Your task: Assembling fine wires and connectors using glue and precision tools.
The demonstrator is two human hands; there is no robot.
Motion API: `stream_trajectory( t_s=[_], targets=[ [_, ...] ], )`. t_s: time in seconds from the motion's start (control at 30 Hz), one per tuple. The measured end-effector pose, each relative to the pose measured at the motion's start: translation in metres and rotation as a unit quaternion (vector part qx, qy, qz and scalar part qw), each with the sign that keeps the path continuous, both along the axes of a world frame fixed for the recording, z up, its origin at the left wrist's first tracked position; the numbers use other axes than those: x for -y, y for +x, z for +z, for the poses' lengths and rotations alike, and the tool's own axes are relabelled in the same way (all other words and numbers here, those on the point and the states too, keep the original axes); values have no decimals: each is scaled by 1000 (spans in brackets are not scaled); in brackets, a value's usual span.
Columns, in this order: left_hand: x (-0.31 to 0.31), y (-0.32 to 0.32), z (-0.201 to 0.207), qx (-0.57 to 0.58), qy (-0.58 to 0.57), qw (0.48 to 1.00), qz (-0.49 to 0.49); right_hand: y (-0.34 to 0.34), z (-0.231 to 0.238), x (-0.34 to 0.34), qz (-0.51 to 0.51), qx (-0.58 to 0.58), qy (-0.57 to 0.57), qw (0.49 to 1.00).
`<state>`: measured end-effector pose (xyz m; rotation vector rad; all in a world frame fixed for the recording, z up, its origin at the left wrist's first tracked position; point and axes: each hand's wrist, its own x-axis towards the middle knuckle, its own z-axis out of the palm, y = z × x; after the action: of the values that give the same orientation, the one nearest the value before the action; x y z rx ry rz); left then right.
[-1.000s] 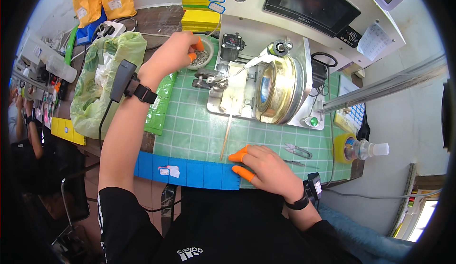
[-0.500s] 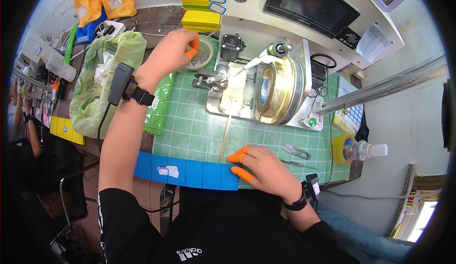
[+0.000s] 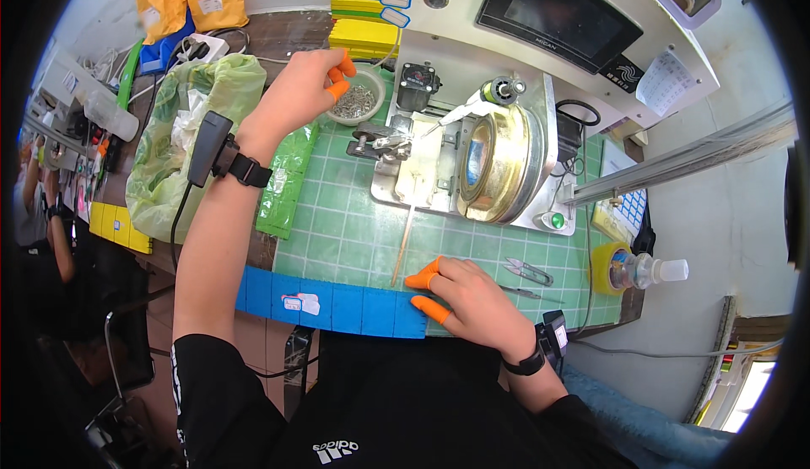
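Left hand up in the upper middle of the frame, at the left rim of a small pale bowl; loose metal pieces lie inside, just below and right of the orange-capped fingertips. Bowl is round, with no long axis; left hand clearly the nearer. Thumb and forefinger tips close together, slight gap; whether a piece sits between them, cannot tell. Right hand, lower middle, well apart from the bowl, capped tips spread at the right end of a blue strip, long axis left to right. Its hold, cannot tell. Thin stick runs near-vertical, just left of those tips.
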<state>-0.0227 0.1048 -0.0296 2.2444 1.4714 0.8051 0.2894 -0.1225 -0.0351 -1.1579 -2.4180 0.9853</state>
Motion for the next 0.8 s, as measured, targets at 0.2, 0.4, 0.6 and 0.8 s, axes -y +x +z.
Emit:
stream_trajectory(
  t_s=[0.2, 0.4, 0.6, 0.8],
  targets=[
    [-4, 2, 0, 23, 7, 1000, 3, 0, -1, 0, -3, -10, 4, 1000],
    [-8, -1, -3, 120, -52, 991, 10, 0, -2, -1, 0, -16, 7, 1000],
    [-8, 0, -4, 153, -91, 984, 12, 0, -2, -1, 0, -12, 4, 1000],
    [-8, 0, -3, 147, -77, 986, 0, 1, -2, -1, 5, -14, 0, 1000]
  ],
)
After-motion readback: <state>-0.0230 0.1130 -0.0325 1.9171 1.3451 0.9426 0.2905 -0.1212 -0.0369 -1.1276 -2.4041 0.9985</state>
